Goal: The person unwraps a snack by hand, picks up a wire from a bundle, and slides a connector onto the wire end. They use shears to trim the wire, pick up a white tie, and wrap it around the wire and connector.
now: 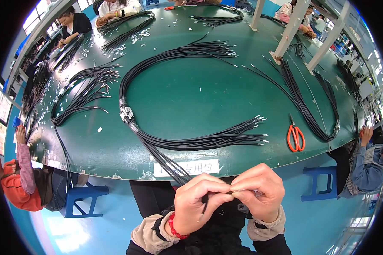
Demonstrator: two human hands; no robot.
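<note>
- We saw a big green worktop (191, 97) with a rounded near edge, and our hands were off it, just past that near edge, over our dark lap.
- Between the near edge and our hands there was only a little room, and black wires crossed it.
- Open green room lay in the middle of the worktop, inside the big loop of the wire bundle (166, 106).
- Orange scissors (295, 138) lay near the right part of the near edge, well apart from our hands.
- Our left hand (198, 199) and right hand (261, 191) were close together, fingertips nearly touching.
- Both hands pinched one thin black wire (205, 206), which hung down from the left hand's fingers.
- The wire was dark and skinny; its tip was too small to make out.
</note>
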